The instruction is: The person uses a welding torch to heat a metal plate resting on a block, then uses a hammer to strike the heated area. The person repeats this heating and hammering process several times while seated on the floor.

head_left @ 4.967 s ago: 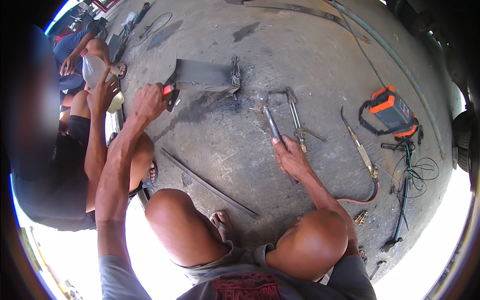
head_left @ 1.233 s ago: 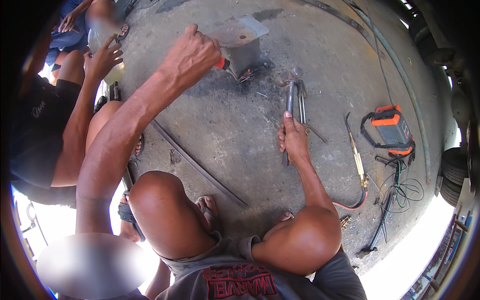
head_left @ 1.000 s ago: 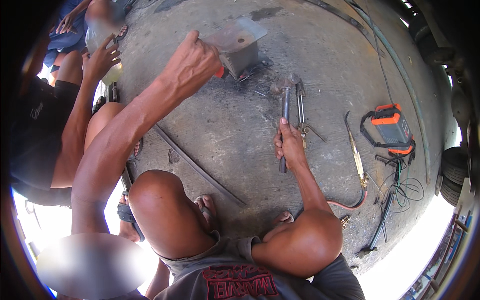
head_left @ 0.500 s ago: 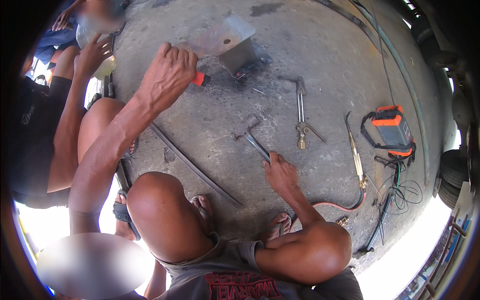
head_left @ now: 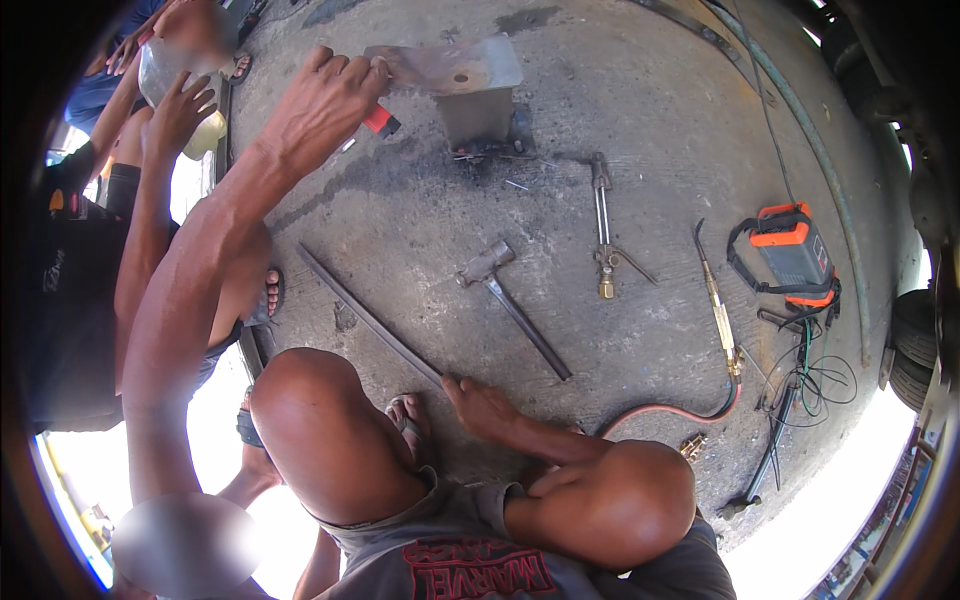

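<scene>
My left hand (head_left: pixel 325 105) is closed in a fist around a red-and-black handle (head_left: pixel 381 121) whose end sticks out below it. The fist is right at the left end of a rusty metal plate (head_left: pixel 430 68) with a round hole; the handle's other end is hidden. Under the plate's right part stands a grey metal block (head_left: pixel 475 118). Down in front of my knees, my right hand (head_left: pixel 485 408) is closed on the near end of a long, slightly curved dark metal bar (head_left: pixel 365 312) on the concrete. A hammer (head_left: pixel 515 308) lies beside the bar, out of my hand.
Right of the hammer lies a cutting torch (head_left: pixel 604 230), then a brass torch (head_left: pixel 718 310) with a red hose (head_left: pixel 668 409). An orange-and-grey machine (head_left: pixel 790 250) with cables (head_left: pixel 800 375) stands farther right. A brass fitting (head_left: pixel 692 446) is near my right knee. People (head_left: pixel 85 260) sit close on the left.
My right hand has let go of the hammer, moved left and taken the bar's near end. The hammer now lies on the floor. My left hand rose slightly, and the plate and block turned.
</scene>
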### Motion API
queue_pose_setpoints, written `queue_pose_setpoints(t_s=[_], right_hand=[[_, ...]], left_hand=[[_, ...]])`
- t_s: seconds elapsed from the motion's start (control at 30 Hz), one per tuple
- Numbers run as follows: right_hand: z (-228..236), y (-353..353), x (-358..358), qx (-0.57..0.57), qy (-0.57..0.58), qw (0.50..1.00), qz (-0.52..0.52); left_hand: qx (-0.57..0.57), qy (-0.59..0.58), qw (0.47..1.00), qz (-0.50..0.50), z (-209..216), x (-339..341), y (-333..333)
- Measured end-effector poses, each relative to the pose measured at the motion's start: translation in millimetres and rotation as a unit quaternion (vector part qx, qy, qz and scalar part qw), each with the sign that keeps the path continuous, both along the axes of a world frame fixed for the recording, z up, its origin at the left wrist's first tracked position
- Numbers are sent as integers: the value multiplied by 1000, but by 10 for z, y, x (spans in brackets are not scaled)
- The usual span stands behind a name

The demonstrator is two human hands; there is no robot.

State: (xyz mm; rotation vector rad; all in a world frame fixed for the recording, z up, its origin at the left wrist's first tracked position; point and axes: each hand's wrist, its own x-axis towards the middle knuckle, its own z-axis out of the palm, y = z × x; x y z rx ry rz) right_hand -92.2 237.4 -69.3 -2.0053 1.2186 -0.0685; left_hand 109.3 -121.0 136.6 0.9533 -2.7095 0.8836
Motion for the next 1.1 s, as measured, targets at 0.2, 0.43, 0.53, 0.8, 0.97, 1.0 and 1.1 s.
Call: queue_pose_setpoints(t_s=[0.2, 0.43, 0.53, 0.8, 0.97, 1.0, 1.1], right_hand=[[157, -116, -290, 122, -82, 986, -74], [1441, -427, -1362, 231, -153, 948, -156], [1946, -447, -1682, 281, -270, 881, -268], [2137, -434, -1896, 136, -574, 741, -322], [732, -210, -1505, -27, -127, 961, -244], [310, -122, -1370, -211, -70, 964, -144], [-172, 2, -1000, -301, 0, 949, -93]], left_hand=[[-43, 14, 999, 21, 52, 159, 117], [323, -81, 925, 185, 714, -449, 1012], [495, -7, 868, -31, 465, -811, 1646], [688, 201, 697, -28, -40, -1524, 2141], [560, 267, 779, -94, 442, -1807, 2138], [512, 301, 793, -133, 466, -1941, 2164], [400, 336, 826, -211, 691, -2169, 2208]])
